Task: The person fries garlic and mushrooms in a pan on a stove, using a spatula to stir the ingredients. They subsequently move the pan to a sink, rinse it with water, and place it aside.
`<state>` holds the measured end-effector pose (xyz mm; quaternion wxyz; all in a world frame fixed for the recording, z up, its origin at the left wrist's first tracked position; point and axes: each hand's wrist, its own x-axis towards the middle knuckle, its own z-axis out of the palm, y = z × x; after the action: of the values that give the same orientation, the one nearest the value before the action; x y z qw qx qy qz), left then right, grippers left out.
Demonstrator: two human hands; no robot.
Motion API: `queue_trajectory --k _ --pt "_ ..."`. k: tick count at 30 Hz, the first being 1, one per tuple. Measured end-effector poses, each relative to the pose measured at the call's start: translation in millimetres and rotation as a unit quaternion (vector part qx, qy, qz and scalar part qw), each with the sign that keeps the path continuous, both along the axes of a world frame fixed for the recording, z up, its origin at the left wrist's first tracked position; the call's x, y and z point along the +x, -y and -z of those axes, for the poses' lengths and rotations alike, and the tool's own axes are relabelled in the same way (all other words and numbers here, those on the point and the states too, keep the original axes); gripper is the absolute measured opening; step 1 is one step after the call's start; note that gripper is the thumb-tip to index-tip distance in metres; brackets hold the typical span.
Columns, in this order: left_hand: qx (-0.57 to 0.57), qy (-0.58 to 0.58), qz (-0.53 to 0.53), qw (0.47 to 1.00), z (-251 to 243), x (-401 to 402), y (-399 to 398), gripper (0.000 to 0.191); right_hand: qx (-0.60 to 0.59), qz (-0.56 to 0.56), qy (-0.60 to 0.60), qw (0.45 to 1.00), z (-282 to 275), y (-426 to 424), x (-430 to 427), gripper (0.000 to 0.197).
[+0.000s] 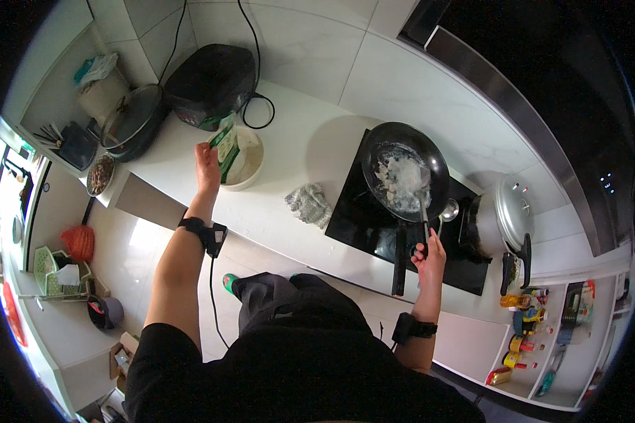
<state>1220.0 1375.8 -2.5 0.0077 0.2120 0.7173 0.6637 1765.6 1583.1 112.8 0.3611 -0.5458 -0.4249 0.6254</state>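
My left hand [207, 165] grips a green and white plastic packet [225, 150] over a pale round bowl [253, 165] on the counter. Some of the bowl's inside is hidden by the packet. My right hand [430, 258] is closed around the dark handle of a spatula [423, 206], its head down in a black wok [438, 172]. White, lumpy, powdery food [399, 177] covers the middle of the wok. The wok's long handle [399, 259] points toward me, to the left of my right hand, which is apart from it.
The wok sits on a black glass cooktop [357, 217]; a metal ladle [449, 211] and pressure cooker [500, 217] stand right of it. A crumpled grey cloth [309, 205] lies left. Farther left are a rice cooker [211, 79] and lidded pan [132, 124]. A range hood [518, 121] overhangs the right.
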Motion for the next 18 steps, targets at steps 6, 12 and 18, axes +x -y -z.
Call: queue_trajectory --k 6,12,18 --pt "0.091 0.014 0.083 0.992 -78.5 47.1 -13.8 0.015 -0.185 -0.072 -0.227 0.953 -0.4 -1.8 -2.7 0.053" --pt "0.292 0.211 0.204 0.91 -172.0 107.0 -16.9 0.006 -0.198 -0.1 -0.265 0.938 -3.5 7.5 -5.3 0.054" --pt "0.307 0.285 0.281 0.864 -230.5 139.5 -14.0 0.015 -0.112 -0.09 -0.243 0.959 -10.7 13.8 0.6 0.052"
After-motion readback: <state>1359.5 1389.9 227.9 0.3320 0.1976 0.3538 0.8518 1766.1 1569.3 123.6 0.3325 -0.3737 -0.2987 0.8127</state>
